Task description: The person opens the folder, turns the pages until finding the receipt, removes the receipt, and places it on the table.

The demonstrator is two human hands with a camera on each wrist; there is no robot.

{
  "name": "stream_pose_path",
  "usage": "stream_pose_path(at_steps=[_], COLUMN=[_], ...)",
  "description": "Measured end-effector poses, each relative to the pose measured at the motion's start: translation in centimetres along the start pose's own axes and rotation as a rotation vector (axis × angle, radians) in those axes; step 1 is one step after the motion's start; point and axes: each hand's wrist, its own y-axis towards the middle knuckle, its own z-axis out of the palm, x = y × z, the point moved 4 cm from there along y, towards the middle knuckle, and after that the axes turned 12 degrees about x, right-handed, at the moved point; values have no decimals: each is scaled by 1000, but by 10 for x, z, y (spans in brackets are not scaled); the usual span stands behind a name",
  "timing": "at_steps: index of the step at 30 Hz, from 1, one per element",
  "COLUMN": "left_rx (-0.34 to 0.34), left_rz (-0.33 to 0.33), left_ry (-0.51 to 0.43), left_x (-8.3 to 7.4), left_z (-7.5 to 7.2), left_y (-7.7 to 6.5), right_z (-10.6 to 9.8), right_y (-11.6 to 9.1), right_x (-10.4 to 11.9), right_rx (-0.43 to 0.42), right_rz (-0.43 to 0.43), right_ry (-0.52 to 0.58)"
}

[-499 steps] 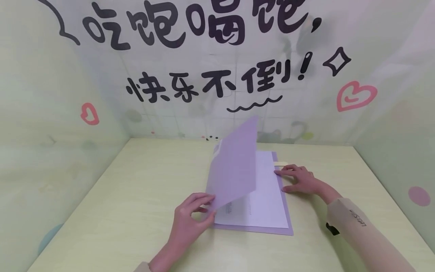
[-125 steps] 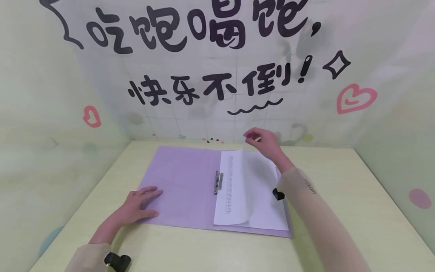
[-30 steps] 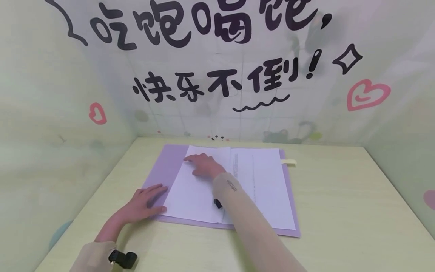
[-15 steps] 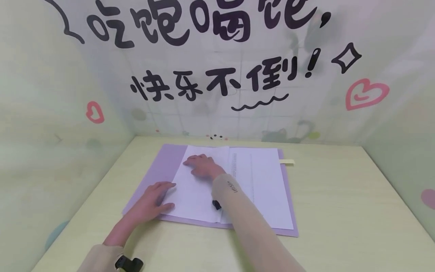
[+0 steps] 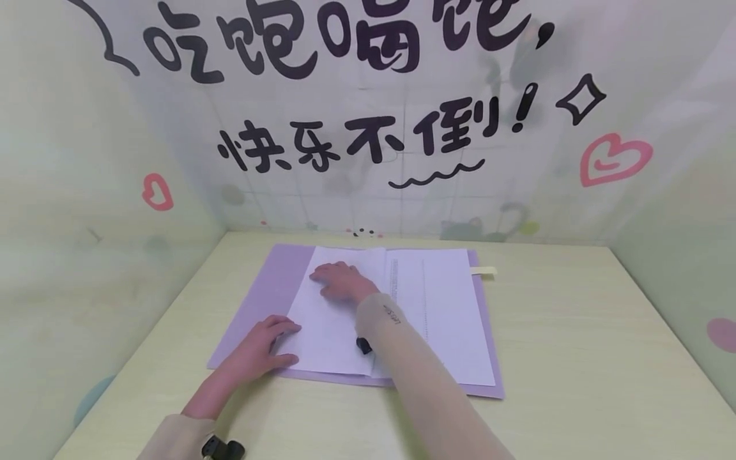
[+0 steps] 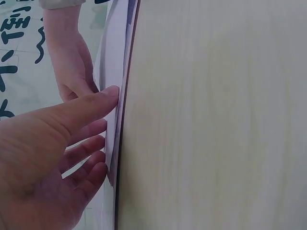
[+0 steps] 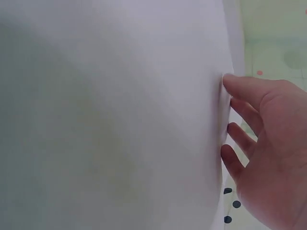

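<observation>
A purple folder (image 5: 259, 300) lies spread on the table, with white sheets of paper (image 5: 454, 306) in its right half. One turned page (image 5: 328, 342) covers much of the left half, its visible side blank. My left hand (image 5: 267, 348) rests by that page's lower left edge, thumb and fingers spread, fingertips touching the paper. Higher up, my right hand (image 5: 345, 282) reaches across and touches the page near its upper left edge. In the right wrist view, the fingertips of the right hand (image 7: 268, 129) rest on the paper (image 7: 158, 105). The folder's clip is hidden.
A pale yellow strip (image 5: 484, 271) sticks out past the folder's right edge. The light wood table (image 5: 581, 332) extends around the folder. Behind it stands a wall sheet (image 5: 322, 198) with black lettering and hearts. My right sleeve (image 5: 425, 383) crosses over the sheets.
Earlier I opened the folder's cover, then my right hand lifted a page, which now lies turned to the left. My left hand has moved right, from the cover onto the page's edge.
</observation>
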Motion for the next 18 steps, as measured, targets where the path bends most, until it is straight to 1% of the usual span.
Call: stream_pose_path(at_steps=[3, 6, 9, 12, 15, 18], left_rx=[0, 0, 3, 2, 3, 0], left_rz=[6, 7, 0, -6, -5, -8], left_ry=[-1, -4, -5, -1, 11, 17], left_x=[-1, -1, -3, -6, -9, -11], left_z=[1, 2, 3, 2, 0, -1], left_y=[1, 2, 2, 0, -1, -1], right_z=[-8, -21, -38, -55, -69, -77], right_y=[-6, -14, -27, -44, -64, -87], right_x=[-5, -12, -25, -41, -60, -80], right_rx=[-40, -76, -103, -157, -226, -282], right_rz=[-49, -86, -76, -49, -26, -29], right_ry=[109, 201, 257, 284, 299, 336])
